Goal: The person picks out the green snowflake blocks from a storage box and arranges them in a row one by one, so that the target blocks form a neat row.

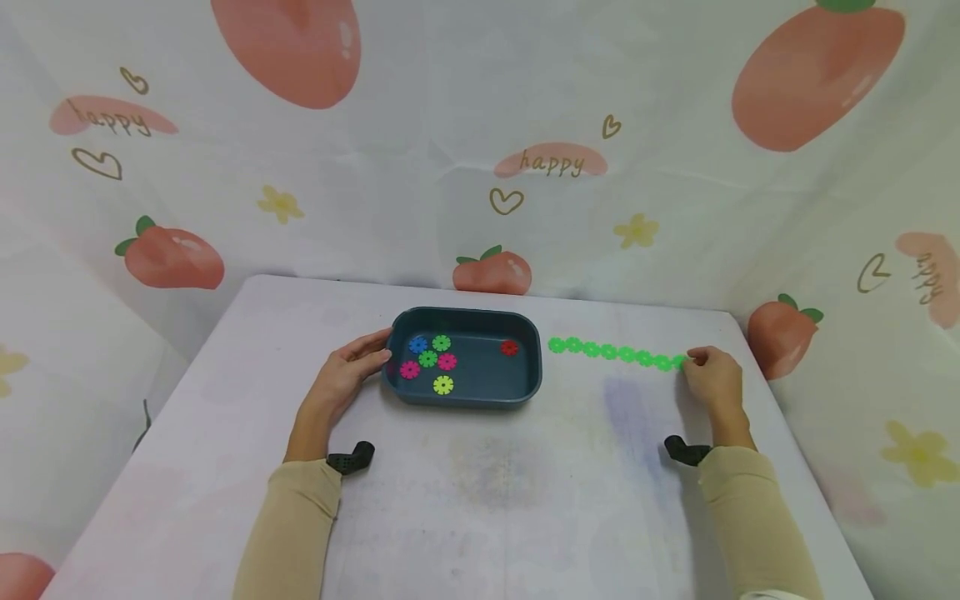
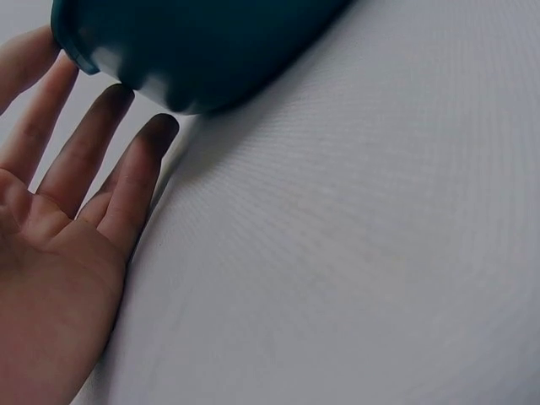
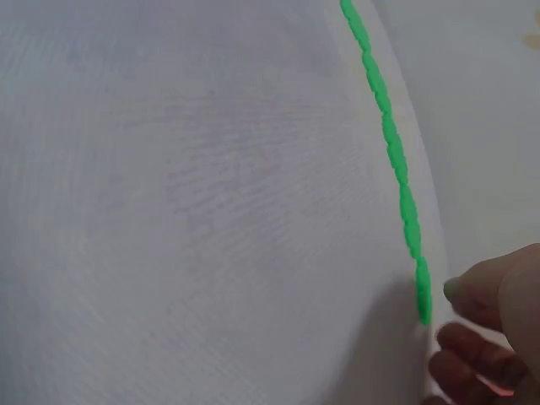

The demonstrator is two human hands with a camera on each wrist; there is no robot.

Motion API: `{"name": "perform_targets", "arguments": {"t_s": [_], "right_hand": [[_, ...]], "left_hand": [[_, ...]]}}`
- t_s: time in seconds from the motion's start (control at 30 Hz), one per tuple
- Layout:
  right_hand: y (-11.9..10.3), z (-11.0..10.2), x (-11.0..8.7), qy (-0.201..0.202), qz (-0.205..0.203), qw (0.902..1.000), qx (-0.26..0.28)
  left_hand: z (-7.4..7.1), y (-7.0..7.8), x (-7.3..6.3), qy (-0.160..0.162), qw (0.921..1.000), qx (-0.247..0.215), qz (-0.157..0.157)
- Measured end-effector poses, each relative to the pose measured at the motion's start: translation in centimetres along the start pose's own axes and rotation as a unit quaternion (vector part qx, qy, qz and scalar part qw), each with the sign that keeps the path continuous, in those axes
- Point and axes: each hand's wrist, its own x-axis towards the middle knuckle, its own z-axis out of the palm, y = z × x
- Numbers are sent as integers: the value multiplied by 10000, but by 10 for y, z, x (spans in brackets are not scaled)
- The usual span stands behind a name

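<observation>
A dark teal tray [image 1: 465, 400] stands left of a straight row of joined green notched discs [image 1: 609, 352]. Against the tray's left end lies my left hand [image 1: 347, 371]; in the left wrist view its fingers [image 2: 84, 152] are extended, with their tips at the outer wall and rim. My right hand [image 1: 714, 382] is at the right end of the green row. The right wrist view shows the thumb [image 3: 485, 291] and loosely bent fingers beside the last disc [image 3: 424, 291], a gap between thumb and fingers.
Inside the tray are several loose notched discs: a blue one [image 1: 417, 344], a yellow one [image 1: 443, 385], a red one [image 1: 509, 347], plus pink and green ones. A patterned cloth [image 1: 420, 208] hangs behind the white table [image 1: 495, 517].
</observation>
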Motion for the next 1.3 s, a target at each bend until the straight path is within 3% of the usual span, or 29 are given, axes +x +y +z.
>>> {"name": "perform_targets", "arguments": {"t_s": [0.3,0.57,0.77,1.3], "right_hand": [[-24,-7,0,-460,-81,9974,-555],[-45,6,-2,-363,-978,9891,-1040],[-57,12,-5,-343,-1544,9769,-1440],[-96,10,-13,-576,-2226,9553,-1859]], "left_hand": [[1,-3,-5,28,9998,-168,-92],[-1,-4,-6,28,9999,-103,-6],[-2,-6,-5,25,9999,-89,-45],[0,-1,1,42,9999,-45,-83]]}}
